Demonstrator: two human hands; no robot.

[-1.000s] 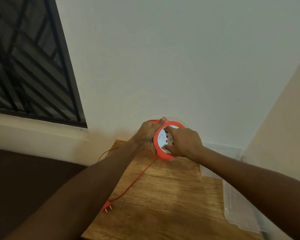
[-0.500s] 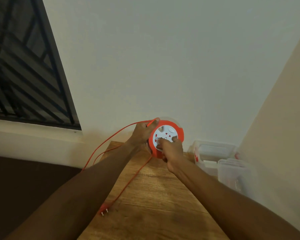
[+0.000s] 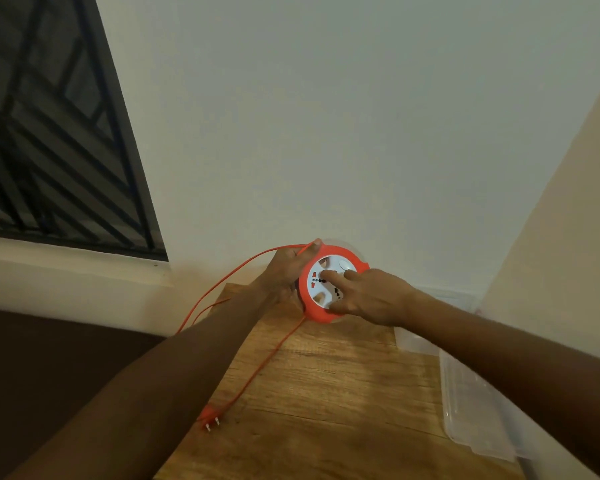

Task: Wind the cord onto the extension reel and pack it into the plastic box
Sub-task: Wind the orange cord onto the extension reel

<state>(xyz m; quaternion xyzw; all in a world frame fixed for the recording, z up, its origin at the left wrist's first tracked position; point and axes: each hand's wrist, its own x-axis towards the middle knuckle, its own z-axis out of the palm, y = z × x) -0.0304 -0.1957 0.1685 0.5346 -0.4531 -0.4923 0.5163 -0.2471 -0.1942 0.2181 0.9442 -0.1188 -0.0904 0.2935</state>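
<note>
An orange extension reel (image 3: 312, 308) with a white socket face stands tilted at the far end of the wooden table (image 3: 326, 393). My left hand (image 3: 286, 270) grips its left rim, thumb pinning the orange cord (image 3: 257, 374) at the top. My right hand (image 3: 368, 296) presses fingers into the white face. The cord loops off the table's left side and returns to the two-pin plug (image 3: 210, 419) lying near the left edge. A clear plastic box (image 3: 475, 410) lies at the right, partly behind my right arm.
A white wall stands right behind the reel, and a beige wall closes in on the right. A dark barred window (image 3: 49, 133) sits upper left above a white ledge. Left of the table the floor is dark.
My right hand has turned on the reel's face, from below it to its right side. The cord loop at the left has shifted and the plug has slid slightly.
</note>
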